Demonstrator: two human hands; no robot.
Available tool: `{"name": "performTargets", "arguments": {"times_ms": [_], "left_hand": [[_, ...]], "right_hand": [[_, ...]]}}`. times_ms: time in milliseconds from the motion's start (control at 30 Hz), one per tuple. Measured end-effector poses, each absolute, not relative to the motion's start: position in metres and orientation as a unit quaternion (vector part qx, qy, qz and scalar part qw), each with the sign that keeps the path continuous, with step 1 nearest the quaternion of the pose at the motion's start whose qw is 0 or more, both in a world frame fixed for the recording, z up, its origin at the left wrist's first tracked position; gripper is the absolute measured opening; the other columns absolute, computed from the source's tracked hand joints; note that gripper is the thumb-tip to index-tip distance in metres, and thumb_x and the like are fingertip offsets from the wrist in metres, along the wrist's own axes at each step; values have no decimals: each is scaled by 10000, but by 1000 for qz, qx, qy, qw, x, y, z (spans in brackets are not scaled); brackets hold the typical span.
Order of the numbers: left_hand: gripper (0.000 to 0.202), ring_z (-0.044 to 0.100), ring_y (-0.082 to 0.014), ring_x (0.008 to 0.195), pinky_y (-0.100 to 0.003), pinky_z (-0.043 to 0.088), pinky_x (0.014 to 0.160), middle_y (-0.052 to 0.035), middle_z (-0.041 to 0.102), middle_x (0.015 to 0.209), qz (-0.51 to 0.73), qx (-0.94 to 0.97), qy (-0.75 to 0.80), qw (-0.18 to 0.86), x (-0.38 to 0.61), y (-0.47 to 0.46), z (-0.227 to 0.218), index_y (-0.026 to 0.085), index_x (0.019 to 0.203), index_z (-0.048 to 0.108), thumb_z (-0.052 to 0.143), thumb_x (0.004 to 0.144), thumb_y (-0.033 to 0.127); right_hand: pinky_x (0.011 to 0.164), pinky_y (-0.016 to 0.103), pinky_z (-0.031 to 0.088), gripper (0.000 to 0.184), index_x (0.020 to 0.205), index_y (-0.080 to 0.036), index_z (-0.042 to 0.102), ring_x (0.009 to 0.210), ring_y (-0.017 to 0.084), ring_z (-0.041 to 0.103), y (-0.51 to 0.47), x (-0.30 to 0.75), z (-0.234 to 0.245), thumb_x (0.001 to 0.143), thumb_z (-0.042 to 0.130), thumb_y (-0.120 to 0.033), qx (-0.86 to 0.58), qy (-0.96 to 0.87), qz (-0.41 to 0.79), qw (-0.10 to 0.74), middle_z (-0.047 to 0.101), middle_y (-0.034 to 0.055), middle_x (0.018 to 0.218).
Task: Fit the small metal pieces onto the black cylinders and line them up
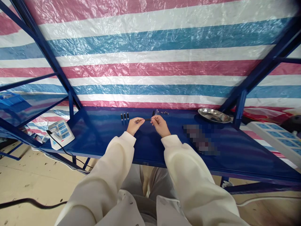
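My left hand [134, 125] and my right hand [161, 124] are both over the blue shelf [101, 135], fingers pinched. Between them they hold a thin dark rod-like piece [147, 119], one hand at each end. Just behind my left hand stand three small dark cylinders [124, 116] in a row. Behind my right hand lie several tiny parts [162, 112], some clear, some dark. Both arms wear white sleeves.
A shallow metal dish [214, 115] rests at the shelf's right back. A blurred dark object [201, 140] lies right of my hands. A white power strip [60, 133] with a black cable sits at the left edge. Blue frame posts [239, 106] flank the shelf; a striped tarp hangs behind.
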State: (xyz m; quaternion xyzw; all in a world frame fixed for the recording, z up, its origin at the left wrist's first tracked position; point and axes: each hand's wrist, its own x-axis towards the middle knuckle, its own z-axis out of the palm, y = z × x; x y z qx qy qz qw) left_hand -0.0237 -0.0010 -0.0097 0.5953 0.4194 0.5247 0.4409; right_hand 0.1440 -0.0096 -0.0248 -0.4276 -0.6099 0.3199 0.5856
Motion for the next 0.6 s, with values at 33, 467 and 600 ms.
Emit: {"name": "performTargets", "arguments": {"times_ms": [33, 467, 600], "left_hand": [[314, 599, -152, 705, -298, 470, 714, -51, 682, 751, 526, 596, 419, 439, -24, -1, -10, 133, 785, 711, 746, 626, 401], [287, 548, -109, 635, -237, 402, 590, -24, 651, 720, 522, 656, 391, 381, -25, 4, -15, 147, 792, 674, 711, 675, 406], [259, 546, -106, 638, -228, 387, 576, -23, 648, 726, 520, 663, 392, 370, -26, 5, -17, 148, 799, 670, 701, 693, 382]], "right_hand": [[591, 292, 453, 320, 864, -205, 505, 561, 115, 530, -10, 144, -25, 765, 561, -505, -427, -612, 321, 583, 590, -7, 673], [562, 278, 437, 317, 862, -203, 497, 539, 104, 511, -11, 144, -24, 775, 545, -504, -426, -621, 320, 576, 593, -8, 674], [554, 277, 435, 314, 860, -204, 497, 537, 106, 513, -11, 144, -23, 774, 549, -502, -426, -619, 321, 576, 600, -6, 676]]}}
